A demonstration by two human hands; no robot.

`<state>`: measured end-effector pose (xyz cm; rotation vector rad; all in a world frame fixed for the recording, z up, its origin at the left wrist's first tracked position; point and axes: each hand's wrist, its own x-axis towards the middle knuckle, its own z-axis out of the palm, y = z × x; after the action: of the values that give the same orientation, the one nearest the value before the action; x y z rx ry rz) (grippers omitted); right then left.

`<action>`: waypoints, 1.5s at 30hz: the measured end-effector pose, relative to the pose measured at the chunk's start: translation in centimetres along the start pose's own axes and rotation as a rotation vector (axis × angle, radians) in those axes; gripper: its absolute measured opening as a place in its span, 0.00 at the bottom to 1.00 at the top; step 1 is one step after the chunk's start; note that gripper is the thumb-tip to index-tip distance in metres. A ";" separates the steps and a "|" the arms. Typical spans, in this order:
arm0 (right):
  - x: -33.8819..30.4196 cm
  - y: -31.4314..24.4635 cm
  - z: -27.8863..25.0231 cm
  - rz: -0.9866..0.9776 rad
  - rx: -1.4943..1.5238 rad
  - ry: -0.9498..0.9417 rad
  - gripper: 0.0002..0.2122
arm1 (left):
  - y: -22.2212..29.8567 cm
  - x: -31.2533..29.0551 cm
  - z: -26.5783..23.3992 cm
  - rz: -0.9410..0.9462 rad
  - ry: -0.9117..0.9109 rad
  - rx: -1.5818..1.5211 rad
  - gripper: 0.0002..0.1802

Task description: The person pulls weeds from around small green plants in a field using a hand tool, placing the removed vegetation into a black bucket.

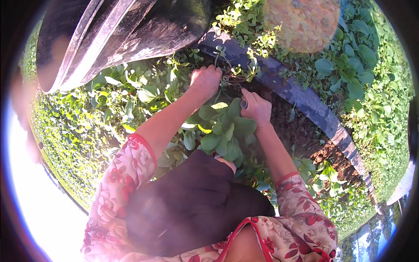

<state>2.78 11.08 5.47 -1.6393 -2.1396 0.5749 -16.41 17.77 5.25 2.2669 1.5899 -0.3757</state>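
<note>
My left hand [206,83] is closed round a bunch of thin-stemmed weeds [224,81] near the bare soil. To its right, my right hand [257,108] grips a small tool by its round handle [244,104]. The tool's working end is mostly hidden among the stems, so its kind does not show. Between my forearms, just below both hands, stands a broad-leaved green plant [224,131]. Its rounded leaves reach close to the right wrist.
A large dark bucket [144,35] lies tilted at the upper left. A dark strip [305,98] curves across the bed on the right, beside brown soil [301,126]. More leafy plants [351,65] grow beyond it, with dense low greenery [74,135] on the left.
</note>
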 end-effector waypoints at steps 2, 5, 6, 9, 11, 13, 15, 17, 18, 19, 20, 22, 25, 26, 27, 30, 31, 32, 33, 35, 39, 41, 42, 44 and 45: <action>-1.8 0.1 -0.7 -0.029 0.001 -0.072 0.16 | 0.3 -1.9 0.9 0.067 0.036 0.037 0.07; -5.0 0.8 -1.2 0.115 0.163 -0.076 0.16 | 1.9 -4.4 0.9 0.158 -0.006 0.077 0.08; -5.5 0.5 -1.6 0.137 0.165 -0.044 0.16 | 2.5 -4.9 0.6 0.164 0.015 0.059 0.09; -6.6 -0.1 -2.7 0.193 0.180 0.017 0.15 | 2.6 -5.5 -0.6 0.179 -0.044 0.121 0.10; -7.1 0.0 -3.0 0.216 0.201 0.012 0.15 | 2.2 -5.0 -1.2 0.096 -0.105 0.096 0.11; -6.5 0.1 -2.9 0.173 0.205 -0.014 0.14 | 1.9 -3.9 -2.2 -0.007 -0.124 0.085 0.11; -5.2 0.2 -2.7 0.150 0.236 -0.050 0.13 | 0.6 -2.7 -2.9 -0.057 -0.158 0.034 0.14; -3.3 0.0 -2.2 0.145 0.291 -0.097 0.13 | -0.6 -1.6 -3.1 -0.108 -0.170 0.031 0.16; -2.5 0.2 -1.6 0.129 0.269 -0.084 0.12 | -1.3 -0.7 -2.8 -0.147 -0.231 0.019 0.18; -1.8 0.5 -0.5 0.112 0.252 -0.069 0.12 | -1.8 -0.2 -2.9 -0.180 -0.248 0.026 0.19; -1.0 0.7 0.4 0.095 0.235 -0.054 0.12 | -2.2 0.3 -3.0 -0.214 -0.265 0.032 0.19; 0.6 0.7 2.2 0.044 0.274 0.003 0.11 | -2.2 0.5 -3.0 -0.239 -0.284 0.057 0.21; 3.5 0.6 4.2 0.044 0.258 -0.017 0.10 | -2.2 0.1 -1.5 -0.213 -0.154 0.054 0.21; 3.9 0.5 4.4 0.059 0.242 -0.044 0.10 | -2.1 0.0 -1.2 -0.236 -0.112 0.034 0.19; 4.0 0.1 4.5 0.061 0.231 -0.061 0.10 | -2.1 -0.2 -1.0 -0.264 -0.072 0.015 0.18; 3.9 -1.4 4.3 0.089 0.343 -0.021 0.11 | -2.7 -1.0 -0.4 -0.274 -0.005 0.009 0.14; 3.8 -1.5 4.0 0.054 0.311 -0.029 0.11 | -2.9 -1.2 -0.4 -0.267 0.010 0.017 0.12; 3.6 -1.6 3.3 0.018 0.279 -0.038 0.11 | -3.0 -1.5 -0.3 -0.255 0.002 -0.002 0.11; 3.4 -1.9 2.3 -0.017 0.247 -0.049 0.11 | -2.4 -2.3 -1.2 -0.244 -0.010 -0.023 0.10; 2.4 -1.9 0.3 0.042 0.207 -0.100 0.09 | -0.8 -3.7 -1.2 -0.161 0.055 -0.035 0.07; -1.1 0.2 -2.1 0.123 0.232 -0.078 0.09 | 2.3 -7.1 -0.2 0.089 0.114 0.041 0.07; -2.8 1.4 -3.4 0.136 0.240 -0.113 0.09 | 2.7 -7.9 0.0 0.135 0.087 0.061 0.07; -3.6 2.0 -4.4 0.137 0.255 -0.122 0.09 | 3.0 -7.7 -0.4 0.150 0.047 0.082 0.08; -4.6 2.7 -5.4 0.154 0.265 -0.185 0.09 | 3.0 -7.7 -0.9 0.135 0.001 0.126 0.09; -4.7 2.8 -5.4 0.148 0.282 -0.177 0.09 | 2.8 -7.5 -1.0 0.114 0.002 0.138 0.09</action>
<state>9.09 7.69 8.30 -1.6472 -1.9534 1.0510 -16.24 10.96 9.60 2.4479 1.4689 -0.4663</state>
